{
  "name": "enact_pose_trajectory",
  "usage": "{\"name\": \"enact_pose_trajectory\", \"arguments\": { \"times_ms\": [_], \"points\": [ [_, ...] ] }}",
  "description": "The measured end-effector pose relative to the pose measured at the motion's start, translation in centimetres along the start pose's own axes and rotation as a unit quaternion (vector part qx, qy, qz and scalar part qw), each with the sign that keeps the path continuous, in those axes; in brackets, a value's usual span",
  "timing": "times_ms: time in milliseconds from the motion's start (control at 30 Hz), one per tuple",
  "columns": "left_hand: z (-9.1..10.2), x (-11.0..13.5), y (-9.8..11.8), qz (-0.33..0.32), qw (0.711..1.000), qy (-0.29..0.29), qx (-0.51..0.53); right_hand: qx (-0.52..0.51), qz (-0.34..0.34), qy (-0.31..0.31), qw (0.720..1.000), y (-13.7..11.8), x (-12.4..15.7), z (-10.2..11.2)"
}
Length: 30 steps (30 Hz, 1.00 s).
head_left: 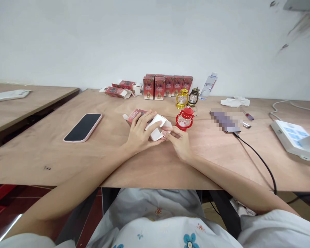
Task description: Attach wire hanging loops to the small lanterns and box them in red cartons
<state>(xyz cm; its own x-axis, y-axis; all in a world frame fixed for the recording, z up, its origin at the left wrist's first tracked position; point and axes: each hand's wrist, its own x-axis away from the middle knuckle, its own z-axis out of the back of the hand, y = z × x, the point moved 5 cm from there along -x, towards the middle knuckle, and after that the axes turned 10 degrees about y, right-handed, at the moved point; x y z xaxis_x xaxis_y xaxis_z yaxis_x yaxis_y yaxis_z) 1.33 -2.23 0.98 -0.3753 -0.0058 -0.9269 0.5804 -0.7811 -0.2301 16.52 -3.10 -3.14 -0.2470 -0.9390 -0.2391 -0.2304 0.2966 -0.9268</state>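
A small red and white cardboard box point(137, 114) lies tilted between my hands, its white flap end turned toward my right side. My left hand point(142, 132) is wrapped over the box from the left. With fingers pinched, my right hand point(178, 139) grips a white flap at the box's near end. Just beyond my right hand stands a red miniature lantern point(185, 119). Behind it are a gold lantern point(182, 98) and a dark bronze lantern point(193, 97). What is inside the box cannot be seen.
Several closed red boxes point(159, 88) stand by the wall, beside unfolded boxes point(117, 91). A phone point(83, 127) lies left. Rightward are a tilted bottle point(208, 86), a tissue point(235, 101), a cabled phone point(224, 121), a screwdriver point(249, 116) and a white power strip point(290, 137).
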Motion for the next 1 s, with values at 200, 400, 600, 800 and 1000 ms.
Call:
{"name": "enact_pose_trajectory", "arguments": {
  "times_ms": [200, 400, 600, 800, 1000],
  "points": [
    [0.3, 0.1, -1.0, 0.015, 1.0, -0.01, 0.019, 0.067, 0.108, -0.031, 0.991, -1.4, 0.6, 0.0],
    [1.2, -0.2, -1.2, -0.015, 0.997, 0.054, 0.05, 0.15, 0.276, -0.024, 0.949, -2.8, 1.4, 0.2],
    [1.4, -0.4, -0.8, -0.012, 0.993, 0.053, 0.102, 0.147, 0.338, -0.042, 0.929, -3.5, 1.6, 0.2],
    [1.7, -0.8, -0.1, -0.026, 0.991, 0.062, 0.112, 0.179, 0.345, -0.16, 0.908, -4.1, 1.9, -0.7],
    [1.2, -0.6, 0.2, -0.036, 0.993, 0.007, 0.114, 0.175, 0.247, -0.145, 0.942, -3.1, 1.2, -0.5]
  ]
}}
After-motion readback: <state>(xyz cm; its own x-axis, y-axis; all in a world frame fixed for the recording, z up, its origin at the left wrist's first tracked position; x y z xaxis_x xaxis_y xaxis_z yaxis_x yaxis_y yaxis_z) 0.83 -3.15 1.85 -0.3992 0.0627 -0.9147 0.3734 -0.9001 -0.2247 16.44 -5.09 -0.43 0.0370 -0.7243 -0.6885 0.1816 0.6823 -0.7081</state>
